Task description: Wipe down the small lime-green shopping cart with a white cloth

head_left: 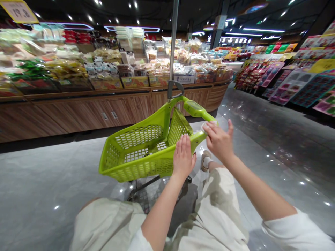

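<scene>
The cart [141, 170] is glossy green plastic; beyond it, the counter [78, 116] is wood-look laminate; beneath it, the floor [52, 174] is polished stone.

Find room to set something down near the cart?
Grey tile floor shows left of the lime-green shopping cart, up to the wooden counter, and right of it, up to the display racks. Crowded: packaged snacks on the counter, and the cart handle under the left hand and right hand.
</scene>
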Motion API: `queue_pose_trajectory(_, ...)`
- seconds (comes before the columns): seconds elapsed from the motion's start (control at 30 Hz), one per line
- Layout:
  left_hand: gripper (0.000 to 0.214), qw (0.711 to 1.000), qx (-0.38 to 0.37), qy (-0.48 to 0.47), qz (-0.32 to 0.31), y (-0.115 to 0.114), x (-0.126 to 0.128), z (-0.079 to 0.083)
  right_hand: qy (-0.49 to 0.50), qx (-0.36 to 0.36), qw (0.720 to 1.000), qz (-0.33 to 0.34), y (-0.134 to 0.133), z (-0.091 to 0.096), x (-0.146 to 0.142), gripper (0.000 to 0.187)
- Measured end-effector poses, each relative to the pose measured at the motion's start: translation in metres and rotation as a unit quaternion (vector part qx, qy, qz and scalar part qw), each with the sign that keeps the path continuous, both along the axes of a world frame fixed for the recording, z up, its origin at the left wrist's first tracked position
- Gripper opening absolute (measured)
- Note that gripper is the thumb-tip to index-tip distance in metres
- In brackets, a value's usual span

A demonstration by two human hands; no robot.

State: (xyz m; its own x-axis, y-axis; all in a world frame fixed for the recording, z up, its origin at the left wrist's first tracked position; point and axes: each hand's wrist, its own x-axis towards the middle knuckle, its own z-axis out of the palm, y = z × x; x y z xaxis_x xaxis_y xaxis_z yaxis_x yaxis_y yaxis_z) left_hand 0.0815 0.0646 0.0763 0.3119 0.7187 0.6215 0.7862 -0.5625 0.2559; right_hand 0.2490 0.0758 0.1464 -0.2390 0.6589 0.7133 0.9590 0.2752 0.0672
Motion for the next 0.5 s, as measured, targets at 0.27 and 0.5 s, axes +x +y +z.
queue_pose_trajectory(0.27,0.083,1.000,0.003,0.011,-0.009,0.003,-0.004,0.000,-0.034,-0.038,0.996,0.076,-0.009,-0.008,-0.019,0.040)
queue_pose_trajectory(0.5,0.085,1.000,-0.002,0.001,0.000,0.004,0.001,0.002,0.050,0.006,0.999,-0.012,0.004,-0.005,0.002,0.039)
